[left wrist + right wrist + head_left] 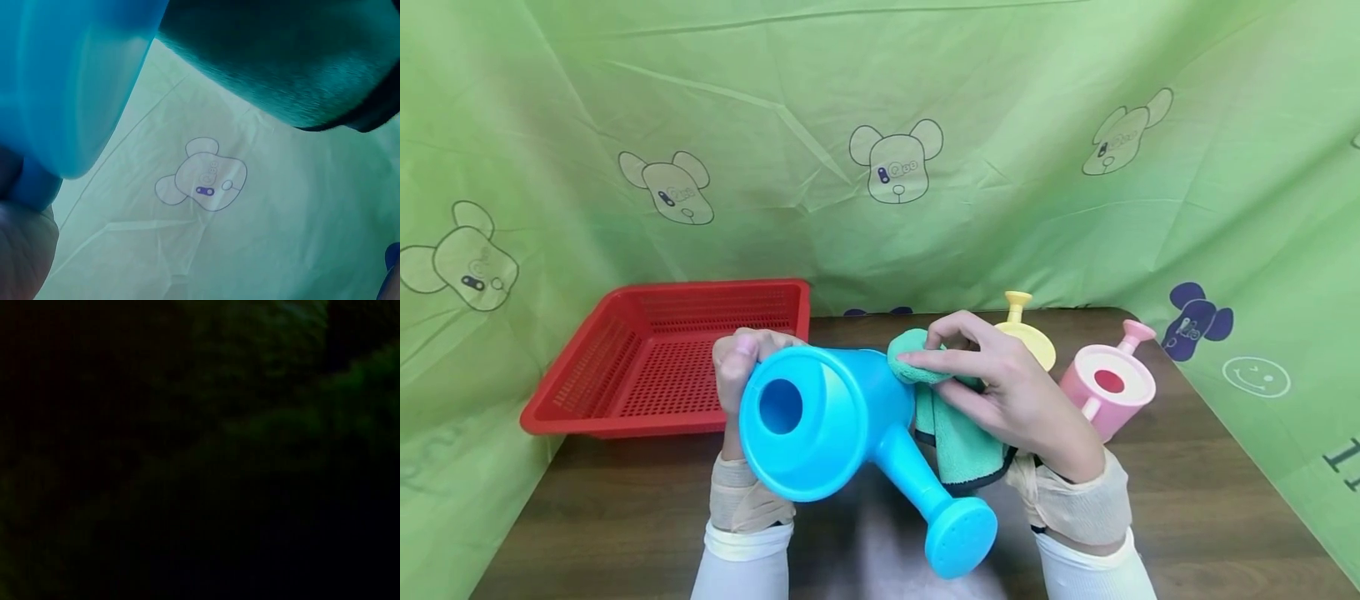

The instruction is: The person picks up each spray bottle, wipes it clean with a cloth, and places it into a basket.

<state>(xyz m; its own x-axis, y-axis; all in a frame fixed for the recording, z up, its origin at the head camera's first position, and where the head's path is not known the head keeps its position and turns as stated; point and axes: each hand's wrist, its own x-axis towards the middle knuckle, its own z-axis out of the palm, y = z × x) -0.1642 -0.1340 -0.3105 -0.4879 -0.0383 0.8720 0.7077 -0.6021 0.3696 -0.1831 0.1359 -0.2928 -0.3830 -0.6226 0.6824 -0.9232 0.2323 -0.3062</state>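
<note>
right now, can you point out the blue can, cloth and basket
blue can [887,404]: head view, on the side of its body
cloth [967,450]: head view, on its hanging part
basket [673,371]: head view, on its bare floor

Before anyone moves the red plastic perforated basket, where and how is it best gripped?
Probably the left rim of the basket, approached from the left: that raised edge is unobstructed, while the left hand covers the near right corner in view.

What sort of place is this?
Probably a curtained-off work spot: a green sheet with cartoon animal faces hangs around a wood-look table, where the right hand holds a green cloth at a blue watering can.
</note>
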